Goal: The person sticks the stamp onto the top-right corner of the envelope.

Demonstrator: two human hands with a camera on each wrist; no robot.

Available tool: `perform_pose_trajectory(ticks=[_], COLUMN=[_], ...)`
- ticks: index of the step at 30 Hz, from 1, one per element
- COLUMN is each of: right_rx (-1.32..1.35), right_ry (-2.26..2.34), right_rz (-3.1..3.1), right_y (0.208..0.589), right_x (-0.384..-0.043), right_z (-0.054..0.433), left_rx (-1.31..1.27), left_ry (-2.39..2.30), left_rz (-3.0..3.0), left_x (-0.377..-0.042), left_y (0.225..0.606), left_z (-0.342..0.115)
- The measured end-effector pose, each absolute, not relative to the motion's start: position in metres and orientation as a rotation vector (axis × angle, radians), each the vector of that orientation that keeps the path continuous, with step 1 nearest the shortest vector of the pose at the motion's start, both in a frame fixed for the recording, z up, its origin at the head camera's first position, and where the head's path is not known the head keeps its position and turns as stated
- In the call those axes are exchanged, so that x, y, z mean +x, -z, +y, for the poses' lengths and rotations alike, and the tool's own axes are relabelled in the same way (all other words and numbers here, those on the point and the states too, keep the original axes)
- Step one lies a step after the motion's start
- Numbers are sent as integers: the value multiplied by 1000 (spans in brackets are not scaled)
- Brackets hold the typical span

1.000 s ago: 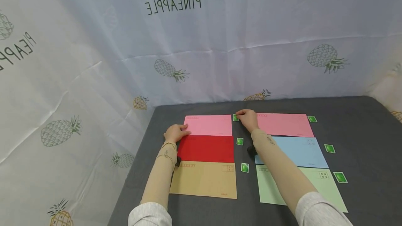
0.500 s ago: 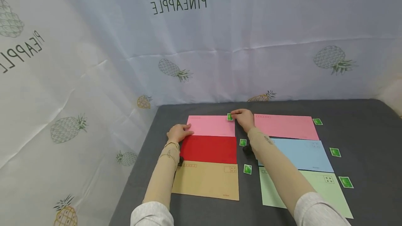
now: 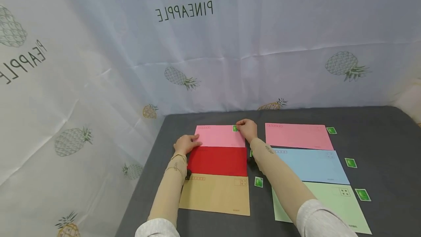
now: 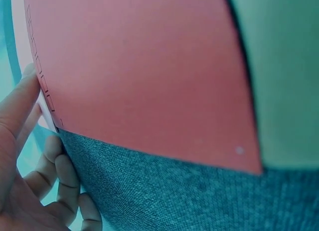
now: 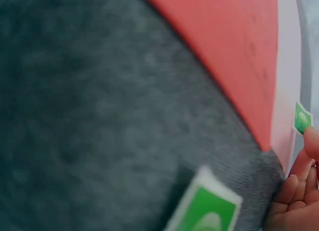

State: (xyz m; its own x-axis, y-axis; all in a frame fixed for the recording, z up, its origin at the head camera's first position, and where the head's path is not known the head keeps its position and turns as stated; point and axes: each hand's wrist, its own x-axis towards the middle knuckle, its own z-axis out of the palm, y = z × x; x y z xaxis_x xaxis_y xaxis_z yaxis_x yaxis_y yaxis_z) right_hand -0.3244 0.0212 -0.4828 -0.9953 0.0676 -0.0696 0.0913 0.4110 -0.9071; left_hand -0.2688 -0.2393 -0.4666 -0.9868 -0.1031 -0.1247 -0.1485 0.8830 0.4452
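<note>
In the head view a pink envelope (image 3: 217,137) lies at the back of the left column, above a red envelope (image 3: 217,161) and a tan envelope (image 3: 213,195). My left hand (image 3: 185,144) rests on the pink envelope's left edge with extended fingers. My right hand (image 3: 248,129) pinches a small green postage stamp (image 3: 235,128) over that envelope's upper right corner. The right wrist view shows the stamp (image 5: 302,119) at my fingertips; whether it touches the paper I cannot tell. One loose stamp (image 3: 251,153) is mostly hidden behind the right wrist.
To the right lie another pink envelope (image 3: 297,136), a blue envelope (image 3: 312,165) and a light green envelope (image 3: 332,200), partly under the right forearm. Single stamps lie beside them (image 3: 351,162) and beside the tan envelope. A pineapple-print cloth (image 3: 227,79) hangs behind the dark table (image 3: 204,118).
My right hand has carried the stamp leftward from the gap between the columns onto the left pink envelope's upper right corner. The left hand stays at that envelope's left edge.
</note>
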Motion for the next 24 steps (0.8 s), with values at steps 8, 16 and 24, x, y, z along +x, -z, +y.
perform_pose_trajectory(ticks=[8,16,24], right_rx=[187,153,41], right_ry=[1610,1467,1328], right_rz=[2659,2772,2896], right_y=[479,476,479], right_x=[-323,-324,-325], right_z=[20,20,17], left_rx=[-171,-185,-205], left_ry=[-711,-722,-689], left_rz=[2964,2962,2952], left_x=[-265,-265,-265], left_y=[463,465,463], left_z=[-235,-234,-236])
